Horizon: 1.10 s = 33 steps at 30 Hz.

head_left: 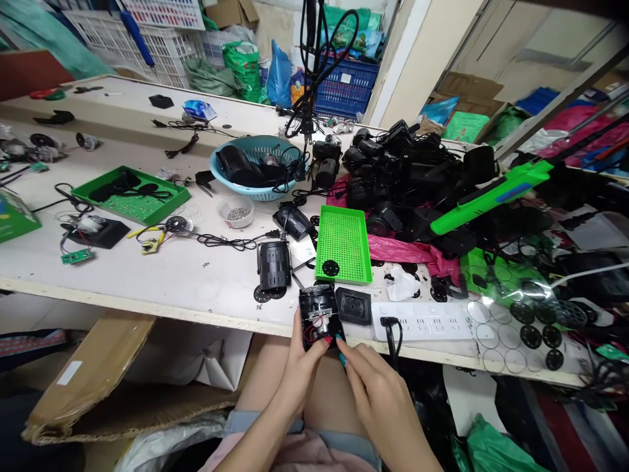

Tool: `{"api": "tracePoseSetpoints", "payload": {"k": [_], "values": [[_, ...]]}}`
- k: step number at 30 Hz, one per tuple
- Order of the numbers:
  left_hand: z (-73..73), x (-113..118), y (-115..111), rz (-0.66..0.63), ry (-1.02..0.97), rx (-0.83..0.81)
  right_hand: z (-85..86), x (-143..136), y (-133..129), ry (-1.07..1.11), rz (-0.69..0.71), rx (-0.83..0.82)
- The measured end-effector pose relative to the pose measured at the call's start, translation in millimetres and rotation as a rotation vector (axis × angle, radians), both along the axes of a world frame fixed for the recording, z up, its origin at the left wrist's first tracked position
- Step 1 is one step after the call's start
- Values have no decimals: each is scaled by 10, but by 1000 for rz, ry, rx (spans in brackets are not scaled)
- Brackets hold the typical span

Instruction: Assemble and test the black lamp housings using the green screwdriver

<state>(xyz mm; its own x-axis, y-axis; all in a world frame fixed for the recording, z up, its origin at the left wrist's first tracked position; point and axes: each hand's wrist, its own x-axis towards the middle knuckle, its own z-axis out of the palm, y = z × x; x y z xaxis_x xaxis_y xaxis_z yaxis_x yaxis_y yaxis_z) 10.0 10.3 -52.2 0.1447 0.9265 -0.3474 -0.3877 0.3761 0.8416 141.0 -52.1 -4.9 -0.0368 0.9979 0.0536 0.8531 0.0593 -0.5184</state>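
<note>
My left hand is wrapped round a black device housing with its inside exposed, showing red wires and a pale inner part. The thumb lies over the near side. At the housing's lower right edge is my right hand, its fingers closed together; whatever they pinch is too small to make out. A black square part lies just right of the housing. Left of it, a similar black slotted housing stands upright on the table, and another black housing lies behind.
A green perforated tray holds a black disc. A white power strip runs along the front edge at right. Behind are a blue basket, a tub of screws and a heap of black devices. A green tray lies left.
</note>
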Motion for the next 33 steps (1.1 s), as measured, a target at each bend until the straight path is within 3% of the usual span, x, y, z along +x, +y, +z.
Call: {"api": "tracePoseSetpoints", "payload": {"k": [3,9,13,16,20,23,27,30,33], "values": [[18,28,24,-27,-103,-68,55,38,32,122,-41,-19],[1,73,54,18,-118,-57,78,167,16,200,-127,15],[56,78,62,17,-150,-91,264,349,135,184,-104,16],[121,90,41,15,-171,-88,535,461,453,181,-37,57],[72,122,-17,47,-199,-88,789,337,1180,136,180,123],[-66,139,-43,46,-212,-120,686,20,1752,10,416,67],[-178,122,-37,18,-239,-115,283,-428,2253,-89,611,-9],[-128,68,-30,-2,-285,-137,116,-592,2389,-96,630,-2],[-13,-11,-31,-35,-383,-211,228,-515,2343,-68,598,19]]}}
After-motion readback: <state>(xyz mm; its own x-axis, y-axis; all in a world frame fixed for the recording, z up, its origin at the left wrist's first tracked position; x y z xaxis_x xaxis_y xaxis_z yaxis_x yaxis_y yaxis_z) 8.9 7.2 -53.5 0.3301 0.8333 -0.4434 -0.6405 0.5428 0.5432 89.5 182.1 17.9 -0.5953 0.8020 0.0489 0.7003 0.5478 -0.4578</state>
